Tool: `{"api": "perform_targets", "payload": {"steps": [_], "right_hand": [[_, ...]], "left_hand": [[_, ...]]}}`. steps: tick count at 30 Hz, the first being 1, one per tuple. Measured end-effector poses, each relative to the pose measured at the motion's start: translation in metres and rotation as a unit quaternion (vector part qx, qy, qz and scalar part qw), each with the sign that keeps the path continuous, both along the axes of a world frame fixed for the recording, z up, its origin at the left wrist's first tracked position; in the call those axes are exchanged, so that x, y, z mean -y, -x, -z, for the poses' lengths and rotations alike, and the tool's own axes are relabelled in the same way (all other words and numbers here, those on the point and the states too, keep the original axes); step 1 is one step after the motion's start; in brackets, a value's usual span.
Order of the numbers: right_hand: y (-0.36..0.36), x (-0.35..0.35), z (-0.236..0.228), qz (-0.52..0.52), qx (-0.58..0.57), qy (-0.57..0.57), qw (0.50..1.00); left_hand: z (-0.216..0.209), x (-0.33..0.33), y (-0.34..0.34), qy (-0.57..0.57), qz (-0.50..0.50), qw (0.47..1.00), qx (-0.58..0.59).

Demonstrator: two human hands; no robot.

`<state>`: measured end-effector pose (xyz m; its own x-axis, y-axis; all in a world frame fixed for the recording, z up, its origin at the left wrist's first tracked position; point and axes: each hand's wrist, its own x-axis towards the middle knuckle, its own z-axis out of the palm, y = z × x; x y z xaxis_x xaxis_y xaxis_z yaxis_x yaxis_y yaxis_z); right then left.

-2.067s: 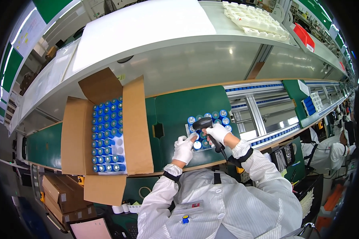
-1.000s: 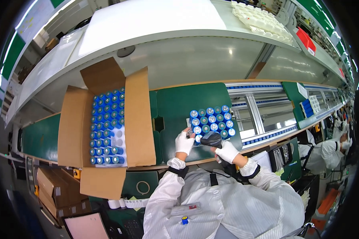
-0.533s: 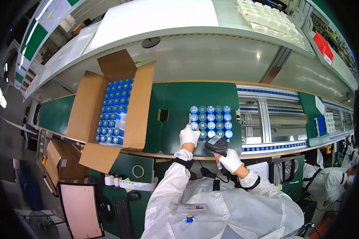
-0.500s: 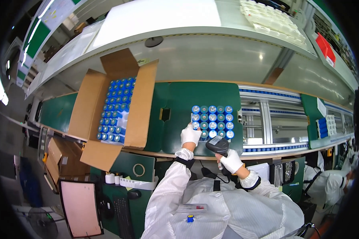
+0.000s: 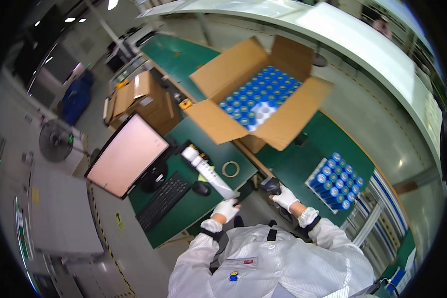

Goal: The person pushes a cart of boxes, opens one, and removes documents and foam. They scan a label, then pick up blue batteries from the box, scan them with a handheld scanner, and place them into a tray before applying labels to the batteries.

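Observation:
My right hand point(image 5: 286, 199), in a white fingertip-bare glove, is closed round the handle of a black handheld barcode scanner point(image 5: 270, 186). The scanner is held above the gap between the two green tables. My left hand point(image 5: 226, 210), gloved the same way, is beside the near end of a long white tray point(image 5: 217, 183) on the side desk. Its fingers are loosely bent and apart, with nothing visible in them. To the right, a block of blue cylindrical battery cells point(image 5: 336, 182) stands upright in rows on a white base, apart from both hands.
An open cardboard box point(image 5: 295, 130) of blue cells stands on the bench. The side desk bears a monitor point(image 5: 129, 155), a keyboard point(image 5: 163, 200), a mouse point(image 5: 201, 188) and a tape roll point(image 5: 230, 169). Conveyor rails point(image 5: 372, 223) run at right. A fan point(image 5: 56, 140) stands far left.
The view has swung left toward the side desk. My left hand has left the cell block and moved to the white tray's end. The scanner, still in my right hand, is away from the cells.

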<state>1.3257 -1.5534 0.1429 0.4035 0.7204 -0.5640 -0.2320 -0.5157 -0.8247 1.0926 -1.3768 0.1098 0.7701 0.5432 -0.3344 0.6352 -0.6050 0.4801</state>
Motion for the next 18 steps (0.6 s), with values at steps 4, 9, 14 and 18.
{"api": "perform_targets", "payload": {"steps": [4, 9, 14, 18], "right_hand": [[-0.002, -0.092, 0.076, -0.087, 0.202, 0.035, 0.975], [-0.001, -0.206, 0.09, -0.092, 0.367, -0.012, 0.925], [-0.001, -0.279, 0.115, -0.113, 0.443, -0.018, 0.889], [0.0, -0.271, 0.12, -0.036, 0.486, -0.06, 0.871]], "left_hand": [[0.023, -0.006, 0.135, -0.041, -0.271, 0.96, -0.057], [0.067, 0.032, 0.245, -0.017, -0.453, 0.89, -0.049], [0.093, 0.073, 0.271, 0.048, -0.561, 0.826, 0.034], [0.103, 0.084, 0.252, 0.128, -0.522, 0.842, 0.043]]}}
